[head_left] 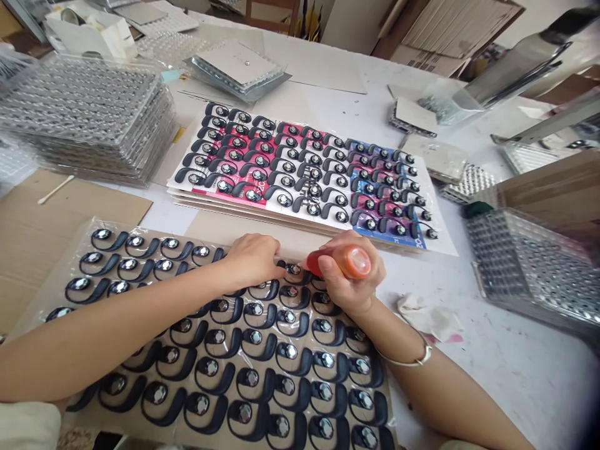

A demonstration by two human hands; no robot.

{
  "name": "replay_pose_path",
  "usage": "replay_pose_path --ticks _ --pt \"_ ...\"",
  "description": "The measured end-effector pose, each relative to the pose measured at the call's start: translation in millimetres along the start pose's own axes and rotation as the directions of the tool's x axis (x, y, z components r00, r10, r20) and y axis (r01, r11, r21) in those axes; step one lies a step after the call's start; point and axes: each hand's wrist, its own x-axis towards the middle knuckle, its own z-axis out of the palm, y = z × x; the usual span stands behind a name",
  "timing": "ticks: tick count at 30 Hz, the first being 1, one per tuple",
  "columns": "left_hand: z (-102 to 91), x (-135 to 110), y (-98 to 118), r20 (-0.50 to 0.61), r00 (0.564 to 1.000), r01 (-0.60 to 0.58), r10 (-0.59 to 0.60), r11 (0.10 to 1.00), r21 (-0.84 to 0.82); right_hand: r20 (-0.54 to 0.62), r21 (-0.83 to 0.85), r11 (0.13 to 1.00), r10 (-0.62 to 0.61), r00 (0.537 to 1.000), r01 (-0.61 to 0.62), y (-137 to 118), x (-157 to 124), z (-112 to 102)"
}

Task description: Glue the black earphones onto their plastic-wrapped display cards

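Note:
My right hand (pixel 354 275) is wrapped around an orange-red squeeze bottle (pixel 357 261), its base toward me and its narrow end pointing left and down. The tip is close to a black curved piece (pixel 294 270) with a round, shiny faceted stone, in the far row of a brown board (pixel 213 434). My left hand (pixel 253 259) has its fingers curled at that same piece and appears to pinch its left end; the fingertips are partly hidden. Rows of similar black pieces (pixel 253 340) cover the plastic-wrapped board, and my left forearm hides some of them.
Behind the board lies a stack of printed cards (pixel 307 169) bearing more black pieces. Clear trays of stones are stacked at left (pixel 89 119) and right (pixel 529 269). A crumpled white tissue (pixel 424 315) lies by my right wrist, a cotton swab (pixel 56 189) on cardboard at left.

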Motion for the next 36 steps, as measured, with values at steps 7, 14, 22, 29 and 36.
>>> replay_pose_path --ticks 7,14,22,29,36 --pt "-0.7 -0.2 0.8 0.006 1.000 0.001 -0.001 1.000 -0.014 -0.006 -0.028 0.996 -0.082 0.997 0.082 0.3 1.2 0.9" --pt "-0.2 0.1 -0.2 0.004 1.000 0.003 -0.003 1.000 -0.007 -0.010 -0.018 0.997 -0.069 0.998 0.069 3.2 -2.9 -0.8" --pt "1.0 0.3 -1.6 0.001 1.000 0.005 -0.005 1.000 -0.024 -0.097 -0.002 1.000 -0.002 0.995 0.002 7.8 -8.1 -6.6" --pt "2.7 0.9 -2.2 -0.009 1.000 0.005 -0.005 1.000 -0.015 -0.076 -0.011 1.000 0.010 0.997 -0.011 10.0 -9.9 -6.1" --pt "4.1 1.8 -3.8 -0.020 1.000 -0.006 0.006 1.000 -0.014 -0.077 -0.002 0.999 -0.033 0.997 0.033 10.0 -8.7 -4.2"
